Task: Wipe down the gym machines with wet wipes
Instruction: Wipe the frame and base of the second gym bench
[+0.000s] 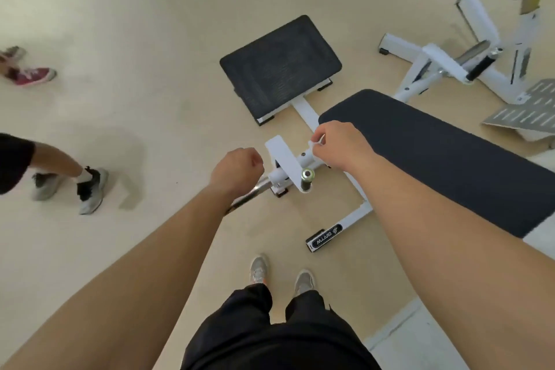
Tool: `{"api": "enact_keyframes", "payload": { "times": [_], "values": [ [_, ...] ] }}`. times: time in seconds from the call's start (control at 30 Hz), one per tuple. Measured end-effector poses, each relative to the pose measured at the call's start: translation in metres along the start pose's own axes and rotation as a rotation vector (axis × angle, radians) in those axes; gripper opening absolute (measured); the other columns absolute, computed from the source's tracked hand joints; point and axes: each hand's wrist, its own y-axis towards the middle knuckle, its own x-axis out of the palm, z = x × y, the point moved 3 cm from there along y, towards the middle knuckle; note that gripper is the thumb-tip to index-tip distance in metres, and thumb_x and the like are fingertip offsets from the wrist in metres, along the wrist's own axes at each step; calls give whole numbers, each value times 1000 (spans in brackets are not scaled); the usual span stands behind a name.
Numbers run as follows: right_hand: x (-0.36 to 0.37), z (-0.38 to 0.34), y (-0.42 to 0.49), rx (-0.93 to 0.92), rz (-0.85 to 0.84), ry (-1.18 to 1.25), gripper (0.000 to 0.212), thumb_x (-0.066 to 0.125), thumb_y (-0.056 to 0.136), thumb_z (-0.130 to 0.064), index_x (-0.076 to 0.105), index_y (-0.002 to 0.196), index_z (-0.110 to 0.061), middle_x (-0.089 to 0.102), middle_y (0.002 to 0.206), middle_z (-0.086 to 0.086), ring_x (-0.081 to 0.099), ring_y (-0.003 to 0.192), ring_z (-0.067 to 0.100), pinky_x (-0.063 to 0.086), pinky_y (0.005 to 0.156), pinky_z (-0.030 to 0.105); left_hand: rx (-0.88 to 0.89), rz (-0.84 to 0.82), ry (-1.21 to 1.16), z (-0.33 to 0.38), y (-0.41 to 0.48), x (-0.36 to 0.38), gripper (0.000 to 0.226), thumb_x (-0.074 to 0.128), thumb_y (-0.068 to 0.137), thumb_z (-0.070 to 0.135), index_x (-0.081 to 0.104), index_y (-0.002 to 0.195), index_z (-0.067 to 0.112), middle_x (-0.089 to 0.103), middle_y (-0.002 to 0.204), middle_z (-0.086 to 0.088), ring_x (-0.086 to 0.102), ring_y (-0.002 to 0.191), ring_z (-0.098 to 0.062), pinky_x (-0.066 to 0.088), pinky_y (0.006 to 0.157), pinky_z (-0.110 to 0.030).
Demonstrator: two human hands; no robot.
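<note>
Right grip (339,146) pinches crumpled white wipe (317,143); left grip (237,170), fisted, hovers over chrome bar (254,188).

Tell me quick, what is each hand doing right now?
Left hand: curled in a fist; contents cannot be told.
Right hand: pinching a white wipe.

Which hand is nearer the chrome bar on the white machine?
Left. The left hand is curled just above the chrome bar, its wrist overlapping it; the right hand, pinching a wipe, sits further right over the white frame.
</note>
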Motion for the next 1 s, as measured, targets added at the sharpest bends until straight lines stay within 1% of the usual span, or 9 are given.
{"api": "enact_keyframes", "payload": {
  "times": [0.1, 0.2, 0.27, 0.37, 0.47, 0.57, 0.7, 0.87, 1.0],
  "values": [
    [21, -51, 16, -110, -83, -84, 27, 57, 93, -19, 68, 118, -21, 67, 116, -1, 61, 99, 19, 49, 81, 31, -149, 51, -12, -57, -21, -25, 19, 51, 93, 25, 67, 103, 26, 63, 103, 8, 60, 95, -20, 46, 77, -31],
    [47, -106, 25, -216, -155, -163, 26, 55, 94, -19, 69, 117, -21, 68, 116, -1, 62, 102, 21, 52, 86, 34, -270, 89, -38, -115, -43, -46, 15, 51, 91, 26, 65, 96, 28, 65, 99, 9, 59, 90, -18, 48, 75, -31],
    [63, -136, 30, -262, -187, -203, 23, 56, 93, -22, 69, 113, -22, 69, 114, -1, 63, 103, 22, 53, 89, 36, -325, 111, -42, -146, -55, -58, 14, 51, 91, 26, 64, 96, 28, 64, 97, 8, 59, 88, -18, 47, 72, -31],
    [86, -185, 40, -326, -201, -263, 21, 58, 92, -23, 69, 110, -23, 69, 114, 0, 63, 102, 23, 51, 84, 34, -378, 134, -54, -193, -67, -79, 14, 52, 93, 26, 64, 99, 25, 61, 97, 7, 57, 90, -18, 44, 71, -31],
    [108, -234, 54, -338, -201, -255, 21, 60, 90, -19, 70, 109, -23, 68, 115, 2, 64, 103, 25, 53, 85, 35, -381, 139, -51, -242, -66, -102, 14, 52, 94, 26, 64, 101, 24, 62, 102, 4, 55, 92, -18, 45, 74, -32],
    [126, -274, 72, -329, -187, -244, 19, 62, 90, -18, 70, 106, -23, 69, 114, 2, 64, 102, 25, 54, 86, 35, -356, 133, -22, -284, -52, -128, 12, 52, 93, 28, 63, 98, 26, 63, 102, 5, 57, 91, -18, 46, 72, -32],
    [137, -322, 96, -286, -172, -229, 19, 62, 93, -19, 69, 110, -20, 67, 118, 3, 63, 105, 26, 53, 89, 37, -309, 103, -17, -331, -27, -167, 11, 52, 92, 28, 63, 96, 26, 65, 103, 3, 60, 88, -17, 53, 77, -35],
    [137, -370, 123, -265, -112, -191, 20, 60, 96, -20, 69, 114, -17, 65, 121, 3, 62, 107, 24, 52, 87, 35, -229, 78, 32, -366, 10, -212, 19, 49, 95, 28, 65, 105, 23, 63, 110, 3, 59, 94, -19, 50, 77, -33],
    [133, -393, 152, -244, -100, -209, 18, 60, 97, -22, 69, 113, -17, 64, 121, 1, 61, 108, 22, 52, 89, 36, -196, 72, 22, -379, 54, -239, 18, 48, 95, 28, 64, 105, 25, 62, 112, 4, 58, 96, -18, 51, 81, -36]
  ]
}}
